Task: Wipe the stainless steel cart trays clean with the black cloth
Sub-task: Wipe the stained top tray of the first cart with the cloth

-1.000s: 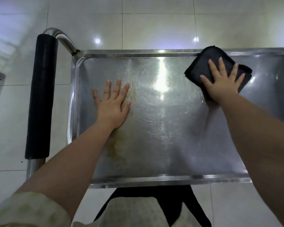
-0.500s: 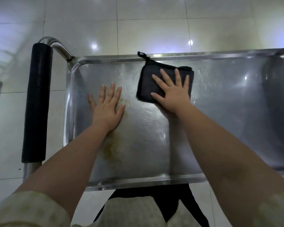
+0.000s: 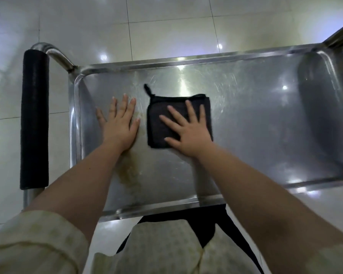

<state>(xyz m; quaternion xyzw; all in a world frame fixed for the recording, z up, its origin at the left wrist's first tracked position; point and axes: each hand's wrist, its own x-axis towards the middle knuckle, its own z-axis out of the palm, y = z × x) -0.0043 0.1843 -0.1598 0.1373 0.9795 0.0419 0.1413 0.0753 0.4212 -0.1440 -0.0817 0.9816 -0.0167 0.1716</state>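
Observation:
The stainless steel cart tray (image 3: 255, 119) fills the middle of the view, scratched and shiny, with a brownish stain (image 3: 130, 172) near its front left. A folded black cloth (image 3: 158, 123) with a small hanging loop lies flat on the tray left of centre. My right hand (image 3: 186, 131) presses on the cloth with straight, spread fingers. My left hand (image 3: 119, 123) rests flat on the bare steel just left of the cloth, fingers straight. The stain runs from under my left wrist toward the front rim.
A black foam-covered cart handle (image 3: 35, 119) stands along the tray's left side on a steel tube (image 3: 56, 55). Glossy white floor tiles (image 3: 166, 30) surround the cart. The tray's raised rim (image 3: 156, 209) is close to my body.
My right hand has slid the cloth from the tray's far right to left of centre and toward me, ending beside my left hand. The left hand stayed planted.

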